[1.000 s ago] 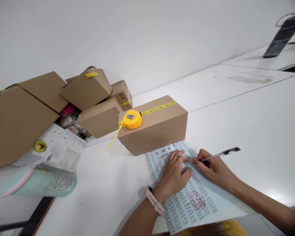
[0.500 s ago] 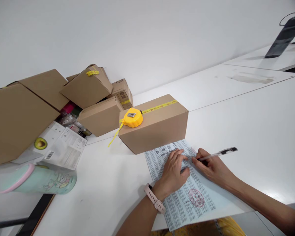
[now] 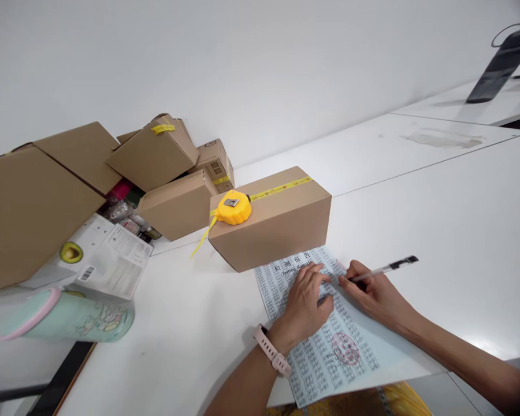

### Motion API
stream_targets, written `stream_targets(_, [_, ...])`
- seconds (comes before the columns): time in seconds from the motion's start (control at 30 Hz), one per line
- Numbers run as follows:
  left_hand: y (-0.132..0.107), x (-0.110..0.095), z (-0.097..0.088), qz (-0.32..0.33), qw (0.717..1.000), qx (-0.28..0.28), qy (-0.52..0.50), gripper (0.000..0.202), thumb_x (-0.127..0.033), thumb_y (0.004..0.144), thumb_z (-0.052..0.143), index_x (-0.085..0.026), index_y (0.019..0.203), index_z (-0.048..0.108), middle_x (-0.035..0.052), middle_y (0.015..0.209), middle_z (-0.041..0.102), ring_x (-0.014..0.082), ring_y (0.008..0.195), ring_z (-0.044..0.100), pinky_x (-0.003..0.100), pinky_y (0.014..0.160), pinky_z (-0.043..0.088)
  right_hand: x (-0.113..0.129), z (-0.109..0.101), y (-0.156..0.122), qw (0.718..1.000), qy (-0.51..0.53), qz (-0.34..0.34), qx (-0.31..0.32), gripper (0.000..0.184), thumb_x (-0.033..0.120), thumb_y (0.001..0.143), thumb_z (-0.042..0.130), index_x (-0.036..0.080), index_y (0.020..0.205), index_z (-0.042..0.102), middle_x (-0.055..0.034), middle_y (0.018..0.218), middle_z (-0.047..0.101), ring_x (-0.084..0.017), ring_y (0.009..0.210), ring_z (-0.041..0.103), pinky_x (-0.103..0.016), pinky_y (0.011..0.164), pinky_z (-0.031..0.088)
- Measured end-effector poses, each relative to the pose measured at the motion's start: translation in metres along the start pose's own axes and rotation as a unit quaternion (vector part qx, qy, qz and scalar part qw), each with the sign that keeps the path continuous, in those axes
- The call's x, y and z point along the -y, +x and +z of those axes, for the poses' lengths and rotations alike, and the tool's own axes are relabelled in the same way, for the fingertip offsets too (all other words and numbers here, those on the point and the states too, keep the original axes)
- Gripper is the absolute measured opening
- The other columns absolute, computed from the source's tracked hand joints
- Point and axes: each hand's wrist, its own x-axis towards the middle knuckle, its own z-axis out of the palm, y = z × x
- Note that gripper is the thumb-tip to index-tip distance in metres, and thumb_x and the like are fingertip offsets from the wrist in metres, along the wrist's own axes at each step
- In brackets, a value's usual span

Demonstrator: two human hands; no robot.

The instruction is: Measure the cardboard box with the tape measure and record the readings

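Observation:
A pale blue printed sheet (image 3: 355,355) headed "Testing Report", with a red round stamp, lies at the table's front edge. My left hand (image 3: 305,303) rests on it, fingers spread and slightly bent; a pink watch band (image 3: 272,351) circles that wrist. Pinched in my right hand (image 3: 375,294) is a clear pen (image 3: 385,268) with a black cap end, its tip down near the sheet and hidden by the fingers. Just beyond the paper stands a taped cardboard box (image 3: 281,231). On top of it sits a yellow tape measure (image 3: 234,208), a bit of its blade hanging over the edge.
More cardboard boxes (image 3: 156,153) are piled at the back left against the wall. Nearer are a white carton with an avocado picture (image 3: 112,260) and a mint green cup with a pink rim (image 3: 82,318). A dark bottle (image 3: 500,66) stands far right.
The pen's upper end has tilted up very slightly in my right hand. My left hand, the sheet and the box stay where they were.

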Motion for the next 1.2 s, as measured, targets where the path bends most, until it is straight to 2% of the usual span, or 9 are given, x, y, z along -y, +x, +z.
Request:
stream_targets(0.2, [-0.0008, 0.0, 0.001, 0.0, 1.0, 0.001, -0.002, 0.028, -0.009, 0.084, 0.054, -0.017, 0.111, 0.054, 0.013, 0.145, 0.048, 0.027, 0.144, 0.031, 0.049, 0.118, 0.032, 0.0048, 0.0001, 0.0009, 1.0, -0.012, -0.008, -0.006, 0.033, 0.045, 0.088, 0.054, 0.024, 0.067, 0.04, 0.0061, 0.057, 0.034, -0.011, 0.051, 0.031, -0.025, 0.046, 0.025])
stream_targets(0.43, [-0.0003, -0.0008, -0.0007, -0.002, 1.0, 0.009, -0.002, 0.027, -0.009, 0.085, 0.054, -0.016, 0.111, 0.054, 0.0139, 0.146, 0.048, 0.0269, 0.144, 0.031, 0.047, 0.118, 0.032, 0.0056, -0.0011, 0.0, 1.0, -0.01, -0.008, 0.002, 0.025, 0.038, 0.088, 0.054, 0.023, 0.07, 0.045, 0.0054, 0.059, 0.038, -0.011, 0.052, 0.034, -0.026, 0.048, 0.028])
stream_targets(0.7, [0.0002, -0.0001, -0.0001, -0.002, 1.0, 0.004, -0.003, 0.028, -0.009, 0.084, 0.055, -0.017, 0.111, 0.054, 0.0136, 0.146, 0.048, 0.0268, 0.144, 0.032, 0.048, 0.117, 0.033, 0.0037, -0.0006, -0.0001, 1.0, -0.013, 0.0, -0.019, 0.03, 0.042, 0.088, 0.055, 0.023, 0.068, 0.042, 0.0065, 0.057, 0.033, -0.011, 0.051, 0.032, -0.025, 0.047, 0.026])
stream_targets(1.2, [-0.0007, 0.0016, 0.0008, 0.003, 1.0, 0.001, 0.0, 0.027, -0.011, 0.085, 0.055, -0.018, 0.111, 0.054, 0.0134, 0.145, 0.048, 0.0258, 0.143, 0.033, 0.048, 0.117, 0.033, 0.0049, -0.0008, 0.0002, 1.0, -0.017, -0.013, -0.016, 0.026, 0.037, 0.089, 0.052, 0.022, 0.069, 0.045, 0.0054, 0.059, 0.038, -0.01, 0.052, 0.034, -0.025, 0.047, 0.028])
